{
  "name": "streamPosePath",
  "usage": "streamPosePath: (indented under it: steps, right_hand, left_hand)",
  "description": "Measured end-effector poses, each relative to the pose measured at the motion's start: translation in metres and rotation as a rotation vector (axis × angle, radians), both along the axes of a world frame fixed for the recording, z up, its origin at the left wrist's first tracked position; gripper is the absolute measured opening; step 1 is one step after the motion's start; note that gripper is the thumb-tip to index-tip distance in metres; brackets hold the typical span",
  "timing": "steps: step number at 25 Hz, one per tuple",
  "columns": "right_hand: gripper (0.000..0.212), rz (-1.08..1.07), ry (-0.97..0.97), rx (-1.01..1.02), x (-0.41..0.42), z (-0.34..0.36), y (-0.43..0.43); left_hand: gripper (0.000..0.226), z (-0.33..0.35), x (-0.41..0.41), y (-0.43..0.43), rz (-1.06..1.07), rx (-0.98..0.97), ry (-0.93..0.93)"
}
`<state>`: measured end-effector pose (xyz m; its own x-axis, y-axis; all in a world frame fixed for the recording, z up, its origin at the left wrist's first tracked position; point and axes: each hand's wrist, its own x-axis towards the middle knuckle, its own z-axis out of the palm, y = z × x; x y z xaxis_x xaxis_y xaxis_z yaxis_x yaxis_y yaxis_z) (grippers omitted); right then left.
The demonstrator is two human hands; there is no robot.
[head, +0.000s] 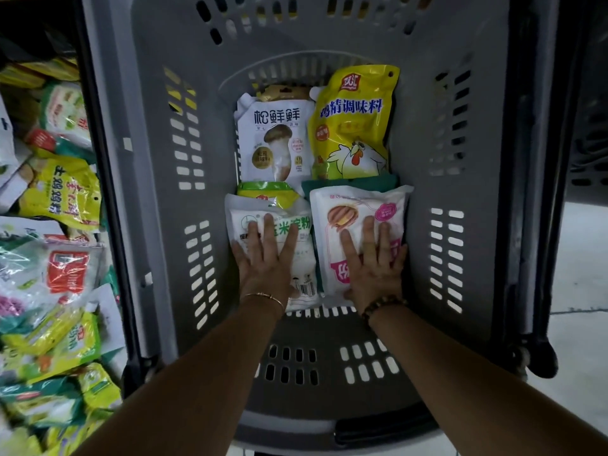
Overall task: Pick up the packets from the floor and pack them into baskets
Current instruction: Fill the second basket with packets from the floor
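Pressing left hand (266,258) on 米淀粉 packet (301,227), 松鲜鲜 pouch (274,139), 鸡精调味料 bag (353,123)

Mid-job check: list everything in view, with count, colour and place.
basket: one, grey, centre, slotted walls
mushroom packet: one, white, basket far left
chicken packet: one, yellow, basket far right
starch packet: one, white, near left
pink-lettered packet: one, white, near right
yellow-green packet: one, partly covered by starch packet
dark green packet: one, partly covered by pink-lettered packet
loose packets: many, yellow, green, white, piled left of basket
left hand: one, presses flat on starch packet
right hand: one, presses flat on pink-lettered packet
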<state>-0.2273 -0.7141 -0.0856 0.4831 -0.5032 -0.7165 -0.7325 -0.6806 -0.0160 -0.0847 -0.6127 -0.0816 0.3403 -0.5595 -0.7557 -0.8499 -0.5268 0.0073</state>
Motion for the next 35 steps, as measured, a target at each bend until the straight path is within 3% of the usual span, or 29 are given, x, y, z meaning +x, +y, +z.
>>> streamPosePath:
  steps: [2, 7, 11, 14, 18, 22, 24, 26, 31, 35]
  right_hand:
    - [0.142, 0.011, -0.050, -0.093, -0.005, -0.011, 0.006]
    - [0.149, 0.013, -0.040, -0.087, -0.005, -0.010, 0.006]
    - [0.119, 0.010, 0.012, 0.035, 0.005, 0.020, -0.003]
    - [0.093, -0.062, -0.108, 0.039, 0.017, 0.054, -0.001]
    - [0.076, -0.238, -0.453, 0.019, 0.053, 0.094, 0.007]
    - [0.067, -0.123, -0.765, -0.076, 0.112, 0.125, 0.029]
    - [0.064, -0.088, -0.858, 0.000, 0.142, 0.140, 0.050]
    - [0.060, -0.048, -0.914, 0.031, 0.169, 0.151, 0.076]
    - [0.053, 0.083, -0.876, -0.183, 0.222, 0.159, 0.143]
    - [0.055, 0.104, -0.666, 0.032, 0.262, 0.147, 0.212]
  left_hand:
    - [0.128, -0.008, -0.002, 0.003, 0.000, -0.007, -0.016]
    - [0.126, -0.011, -0.004, 0.005, -0.001, -0.045, -0.013]
    - [0.109, 0.006, 0.005, -0.002, 0.012, -0.057, 0.033]
    - [0.091, 0.042, 0.017, -0.009, 0.152, -0.122, 0.138]
    - [0.066, 0.110, 0.032, -0.006, 0.494, -0.497, 0.283]
    - [0.044, 0.164, 0.060, 0.037, 0.696, -0.967, 0.191]
    - [0.044, 0.177, 0.080, 0.071, 0.785, -1.065, 0.151]
    - [0.045, 0.180, 0.098, 0.108, 0.916, -1.057, 0.134]
    - [0.045, 0.171, 0.133, 0.212, 1.196, -0.923, 0.041]
    - [0.047, 0.152, 0.150, 0.298, 1.381, -0.771, -0.026]
